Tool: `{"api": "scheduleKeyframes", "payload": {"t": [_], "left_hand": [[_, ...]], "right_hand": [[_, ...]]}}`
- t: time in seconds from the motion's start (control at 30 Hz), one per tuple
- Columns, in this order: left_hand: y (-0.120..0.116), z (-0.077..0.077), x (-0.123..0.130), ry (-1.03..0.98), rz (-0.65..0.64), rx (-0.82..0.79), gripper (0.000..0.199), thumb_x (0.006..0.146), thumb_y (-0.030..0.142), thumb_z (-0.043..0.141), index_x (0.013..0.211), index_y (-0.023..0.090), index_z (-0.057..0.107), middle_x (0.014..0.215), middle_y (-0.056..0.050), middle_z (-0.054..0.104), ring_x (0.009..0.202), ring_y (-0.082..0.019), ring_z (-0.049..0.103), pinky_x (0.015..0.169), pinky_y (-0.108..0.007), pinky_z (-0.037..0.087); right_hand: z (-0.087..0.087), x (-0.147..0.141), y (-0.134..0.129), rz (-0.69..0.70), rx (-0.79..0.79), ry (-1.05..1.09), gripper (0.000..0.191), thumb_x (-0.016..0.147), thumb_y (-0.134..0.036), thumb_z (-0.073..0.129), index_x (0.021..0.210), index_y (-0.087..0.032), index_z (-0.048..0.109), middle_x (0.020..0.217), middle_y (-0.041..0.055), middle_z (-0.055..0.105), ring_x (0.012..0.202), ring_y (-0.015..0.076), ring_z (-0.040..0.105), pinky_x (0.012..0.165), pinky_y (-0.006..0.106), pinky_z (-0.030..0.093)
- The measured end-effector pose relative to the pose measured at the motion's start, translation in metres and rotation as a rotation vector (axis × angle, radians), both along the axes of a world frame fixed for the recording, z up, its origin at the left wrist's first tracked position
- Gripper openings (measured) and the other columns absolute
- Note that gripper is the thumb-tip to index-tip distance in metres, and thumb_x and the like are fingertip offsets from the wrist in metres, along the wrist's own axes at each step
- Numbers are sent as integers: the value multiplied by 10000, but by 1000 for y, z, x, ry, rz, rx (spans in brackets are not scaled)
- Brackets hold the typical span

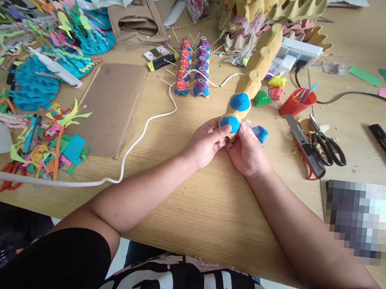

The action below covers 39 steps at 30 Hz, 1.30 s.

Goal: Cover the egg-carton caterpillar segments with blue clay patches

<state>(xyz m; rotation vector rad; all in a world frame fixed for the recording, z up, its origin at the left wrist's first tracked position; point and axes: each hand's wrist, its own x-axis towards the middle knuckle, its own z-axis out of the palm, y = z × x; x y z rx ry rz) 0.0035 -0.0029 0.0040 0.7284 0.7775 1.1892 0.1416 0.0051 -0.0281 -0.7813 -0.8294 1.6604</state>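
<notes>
Between my hands is a yellow egg-carton strip [256,64], tilted up and away from me. Its two nearest bumps are covered in blue clay [239,102]. My left hand [207,141] grips the near end from the left, thumb pressed on the nearest blue bump. On the other side, my right hand [248,151] pinches the same end, its thumb at the edge of the blue. A packet of blue clay [260,133] lies just beyond my right fingers. Farther off stand two painted egg-carton caterpillars, one red [184,65] and one purple [202,67], with pins sticking out.
An orange cup [298,102], a utility knife [305,147] and black scissors [327,142] are on the right. A white cord [146,126] crosses the table left of my hands, near a cardboard sheet [110,108]. Stacked egg trays [272,10] stand at the back; paper scraps [51,143] lie left.
</notes>
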Motion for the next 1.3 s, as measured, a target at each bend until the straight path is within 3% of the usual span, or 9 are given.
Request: {"api": "scheduleKeyframes", "payload": {"t": [0.13, 0.23, 0.4, 0.53, 0.67, 0.83, 1.13, 1.3], "left_hand": [[1, -7, 1, 18, 35, 21, 425, 845, 541, 987, 853, 226, 702, 710, 56, 553, 585, -73, 409, 582, -259, 415], [1, -13, 2, 9, 41, 91, 470, 802, 599, 1001, 926, 229, 739, 782, 33, 636, 658, -91, 516, 642, -259, 493], [-2, -19, -1, 110, 241, 208, 643, 705, 535, 1076, 1176, 287, 716, 1109, 0, 730, 966, -132, 680, 828, -249, 576], [-5, -19, -5, 344, 332, 343, 542, 791, 497, 1030, 1247, 327, 790, 1363, -42, 682, 1194, -178, 652, 921, -245, 572], [-4, -23, -8, 424, 323, 449, 414, 879, 532, 955, 1219, 315, 864, 1275, -67, 649, 1219, -199, 649, 918, -247, 588], [2, -34, -8, 415, 341, 495, 479, 856, 609, 954, 1232, 323, 875, 1225, -49, 661, 1156, -172, 689, 887, -224, 609], [4, -38, -7, 352, 288, 431, 455, 885, 604, 934, 1244, 334, 865, 1289, -46, 739, 1196, -184, 713, 944, -243, 626], [3, -37, -7, 346, 267, 410, 455, 883, 596, 936, 1243, 327, 864, 1323, -50, 755, 1237, -202, 707, 970, -264, 620]], "right_hand": [[-1, 0, 0, -5, -7, 2, 442, 835, -686, 950, 888, -301, 739, 802, -30, 690, 722, 161, 584, 717, 346, 576], [0, 0, 0, 0, -5, 21, 437, 841, -676, 950, 897, -300, 735, 810, -29, 687, 742, 162, 595, 718, 346, 568], [2, 2, 1, -23, -28, 29, 435, 834, -684, 947, 929, -317, 736, 874, -23, 728, 788, 169, 616, 701, 330, 564], [3, 3, 0, -35, -45, 16, 412, 837, -671, 944, 968, -330, 753, 1014, -11, 796, 912, 192, 680, 717, 331, 580], [2, 3, -1, -28, -39, 19, 402, 825, -655, 960, 966, -331, 771, 1032, -14, 805, 991, 211, 706, 750, 341, 593], [-1, 4, -2, -25, -46, 54, 393, 805, -636, 983, 930, -329, 772, 1004, -37, 791, 986, 191, 700, 778, 321, 587], [2, 3, -3, -25, -56, 81, 433, 814, -695, 944, 1034, -353, 795, 1078, -36, 819, 1017, 196, 716, 814, 326, 587], [6, 3, -5, -41, -78, 66, 424, 755, -633, 1002, 936, -332, 765, 1049, -29, 793, 1010, 196, 698, 818, 321, 585]]}}
